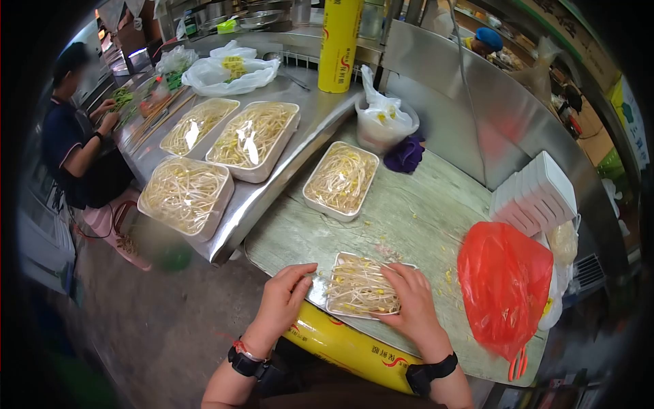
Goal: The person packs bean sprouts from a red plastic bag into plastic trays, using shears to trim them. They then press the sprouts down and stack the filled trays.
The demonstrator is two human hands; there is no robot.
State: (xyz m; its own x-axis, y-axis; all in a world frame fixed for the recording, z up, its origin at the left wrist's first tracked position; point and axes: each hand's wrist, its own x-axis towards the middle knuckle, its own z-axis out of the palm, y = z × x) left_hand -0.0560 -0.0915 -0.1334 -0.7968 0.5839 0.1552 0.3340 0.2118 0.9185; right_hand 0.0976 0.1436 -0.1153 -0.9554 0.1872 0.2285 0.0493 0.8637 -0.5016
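My right hand (415, 303) grips the right end of a white tray of bean sprouts (361, 286), fingers over the sprouts and thumb at the near rim. Just left of that tray is my left hand (283, 300), its fingers curved and the thumb slightly apart; I see nothing held in it. Shiny clear film (317, 293) shows between my left hand and the tray. A yellow printed roll of cling film (347, 344) lies along the table's near edge, below both hands. Another tray of bean sprouts (342, 180) sits farther back on the table.
Wrapped sprout trays (253, 140) stand on the steel counter (300, 112) at left. A red plastic bag (504, 286) and stacked white trays (535, 194) are at right. An upright yellow roll (339, 48) and a bagged tub (385, 123) stand behind. A co-worker (78, 136) handles greens at far left.
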